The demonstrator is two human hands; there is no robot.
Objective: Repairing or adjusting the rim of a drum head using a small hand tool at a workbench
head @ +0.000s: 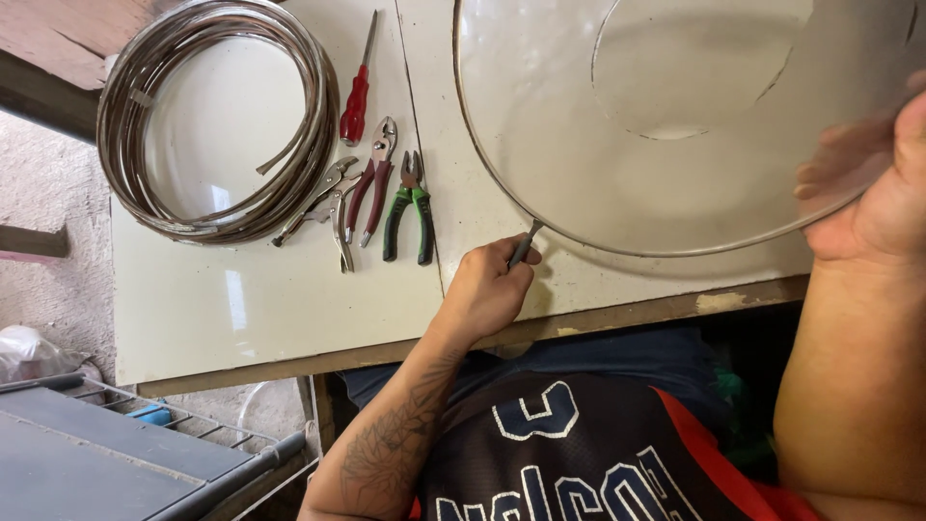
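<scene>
1. Two hands work at one large clear round cover [579,145]. The left hand [487,289] is curled into a fist, its fingers pressed tight around a slim grey metal tool [526,243] whose tip touches the cover's metal-edged rim.
2. The right hand [883,183] holds the cover's right rim; its fingers show blurred through the clear plastic, lying close together against it.
3. The cover lies tilted over the upper right of the white tabletop [270,318], its lower rim just above the table's front edge.
4. Left of the left hand lie green-handled pliers [410,207], red-handled pliers [374,178], bare metal locking pliers [333,203] and a red-handled screwdriver [357,96].
5. Further left rests a coil of metal trim [217,121].
</scene>
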